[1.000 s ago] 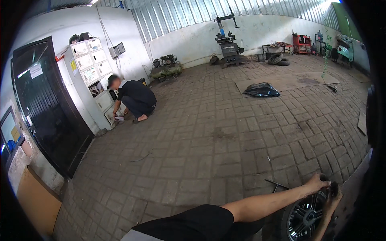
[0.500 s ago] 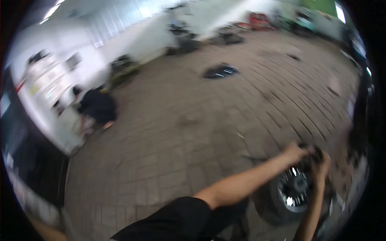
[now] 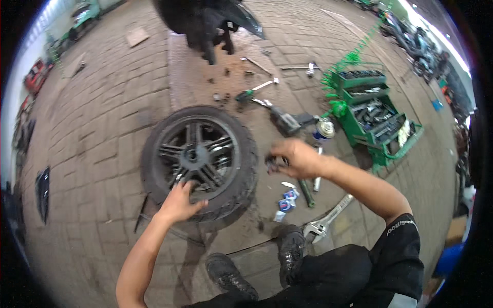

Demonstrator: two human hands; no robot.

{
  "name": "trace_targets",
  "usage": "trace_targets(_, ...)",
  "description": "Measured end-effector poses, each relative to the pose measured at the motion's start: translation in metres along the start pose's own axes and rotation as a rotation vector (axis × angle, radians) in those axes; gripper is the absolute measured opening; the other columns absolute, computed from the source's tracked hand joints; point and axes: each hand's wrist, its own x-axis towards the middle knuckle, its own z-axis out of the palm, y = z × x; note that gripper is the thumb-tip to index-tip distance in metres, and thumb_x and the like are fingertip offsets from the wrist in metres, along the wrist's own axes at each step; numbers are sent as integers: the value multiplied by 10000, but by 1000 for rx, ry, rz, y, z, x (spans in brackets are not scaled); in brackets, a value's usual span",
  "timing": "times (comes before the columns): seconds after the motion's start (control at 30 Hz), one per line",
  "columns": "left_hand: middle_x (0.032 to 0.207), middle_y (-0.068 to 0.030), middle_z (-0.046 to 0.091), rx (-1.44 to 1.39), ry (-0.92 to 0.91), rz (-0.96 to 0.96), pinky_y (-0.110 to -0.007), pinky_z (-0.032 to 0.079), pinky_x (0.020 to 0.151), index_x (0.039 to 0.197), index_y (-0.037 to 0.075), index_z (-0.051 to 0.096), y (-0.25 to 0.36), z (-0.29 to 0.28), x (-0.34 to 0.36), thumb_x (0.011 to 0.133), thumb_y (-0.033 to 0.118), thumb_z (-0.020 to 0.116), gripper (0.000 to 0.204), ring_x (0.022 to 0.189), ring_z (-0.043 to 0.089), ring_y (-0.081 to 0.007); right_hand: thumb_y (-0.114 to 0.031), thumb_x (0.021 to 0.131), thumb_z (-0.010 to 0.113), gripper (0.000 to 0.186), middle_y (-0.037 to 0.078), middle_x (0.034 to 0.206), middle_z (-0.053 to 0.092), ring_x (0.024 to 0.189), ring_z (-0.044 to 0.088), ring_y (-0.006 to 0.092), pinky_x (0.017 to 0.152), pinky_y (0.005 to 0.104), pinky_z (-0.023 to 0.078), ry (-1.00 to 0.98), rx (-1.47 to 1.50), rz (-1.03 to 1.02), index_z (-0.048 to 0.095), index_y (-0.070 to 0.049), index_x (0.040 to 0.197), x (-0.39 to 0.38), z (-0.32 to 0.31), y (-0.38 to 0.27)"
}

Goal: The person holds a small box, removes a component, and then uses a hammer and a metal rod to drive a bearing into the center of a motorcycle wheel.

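A small wheel (image 3: 200, 154) with a black tyre and dark spoked rim lies flat on the paved floor in front of me. My left hand (image 3: 179, 203) rests with spread fingers on the rim's near edge. To the right of the tyre and clear of it, my right hand (image 3: 297, 156) hovers above the floor, its fingers closed on a small dark part (image 3: 272, 163). What the part is cannot be made out.
A green open toolbox (image 3: 377, 115) with a green coiled hose (image 3: 349, 61) stands at right. A spray can (image 3: 322, 129), a dark power tool (image 3: 285, 120), an adjustable wrench (image 3: 323, 226), small blue packets (image 3: 287, 200) and loose tools lie around. A dark vehicle part (image 3: 205, 20) is at top. My shoes (image 3: 292, 251) are below.
The view has swung from the wide workshop down to the wheel. Both hands were on the wheel at lower right; now it lies flat and my right hand is off it.
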Motion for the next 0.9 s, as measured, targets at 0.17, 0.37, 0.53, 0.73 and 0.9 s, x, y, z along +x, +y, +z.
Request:
trace_targets(0.17, 1181, -249, 475, 386, -179, 44, -441, 330, 989, 1281, 47, 357, -6, 49, 0, 542, 536, 754, 971, 1144, 426, -395, -279, 767, 618, 317, 170, 1016, 590, 942, 568, 334, 795, 411, 464, -124, -10, 499, 603, -72, 1007, -106, 107, 48)
trace_targets(0.37, 1141, -266, 505, 265, -383, -65, -399, 390, 947, 1296, 5, 247, -18, 42, 25, 427, 546, 801, 1164, 1075, 493, -393, -338, 773, 624, 408, 183, 955, 623, 911, 585, 343, 806, 400, 467, 93, 94, 848, 591, -66, 1076, -98, 140, 75)
trace_targets(0.53, 1113, -260, 538, 296, -360, -28, -401, 395, 940, 1299, -35, 204, -7, 40, 30, 443, 526, 800, 1184, 1038, 532, -375, -365, 762, 642, 468, 167, 1019, 621, 939, 593, 317, 820, 371, 469, 60, 136, 908, 584, -41, 1094, -100, 141, 92)
trace_targets(0.73, 1073, -269, 557, 225, -277, -7, -404, 442, 889, 1308, -25, 169, 19, 28, 20, 464, 506, 794, 1177, 968, 571, -388, -246, 801, 600, 322, 98, 877, 623, 723, 576, 194, 663, 328, 481, 419, 814, 1050, 583, -25, 1034, -133, 124, 83)
trace_targets(0.9, 1095, -303, 526, 157, -367, -102, -403, 421, 920, 1331, -4, 158, 47, 34, 5, 456, 465, 813, 1189, 996, 547, -420, -168, 813, 536, 185, 50, 794, 543, 586, 458, 142, 503, 265, 384, 873, 1777, 1104, 553, -52, 956, -145, 117, 94)
